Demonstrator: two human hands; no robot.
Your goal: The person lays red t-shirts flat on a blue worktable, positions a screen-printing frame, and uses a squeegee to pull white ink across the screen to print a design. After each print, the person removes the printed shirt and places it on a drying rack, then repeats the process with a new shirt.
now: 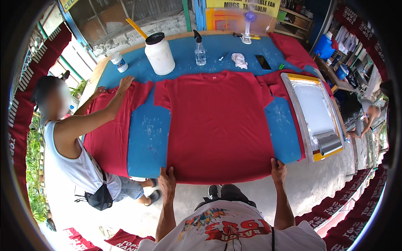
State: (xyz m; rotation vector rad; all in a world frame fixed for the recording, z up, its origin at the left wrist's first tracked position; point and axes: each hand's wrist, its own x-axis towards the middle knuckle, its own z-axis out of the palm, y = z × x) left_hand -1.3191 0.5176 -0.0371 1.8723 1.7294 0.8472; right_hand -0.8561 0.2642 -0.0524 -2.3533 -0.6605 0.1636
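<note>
A plain red T-shirt point(220, 121) lies spread on the blue table point(146, 134), its collar toward the far side and its hem hanging at the near edge. My left hand point(168, 180) pinches the hem's left corner. At the right corner of the hem, my right hand point(278, 170) is closed on the fabric too. To the right, a screen-printing frame point(312, 108) rests over another red shirt, with white ink and a grey squeegee point(329, 143) in it. On the left, a co-worker's hands point(125, 82) are at the shoulder of another red shirt point(111, 134).
Along the far side stand a white tub point(160, 58), a small white jar point(120, 62), a spray bottle point(200, 50) and a small fan point(247, 29). A crumpled cloth point(239, 60) and a phone point(263, 62) lie nearby. The co-worker point(75, 142) stands close at left.
</note>
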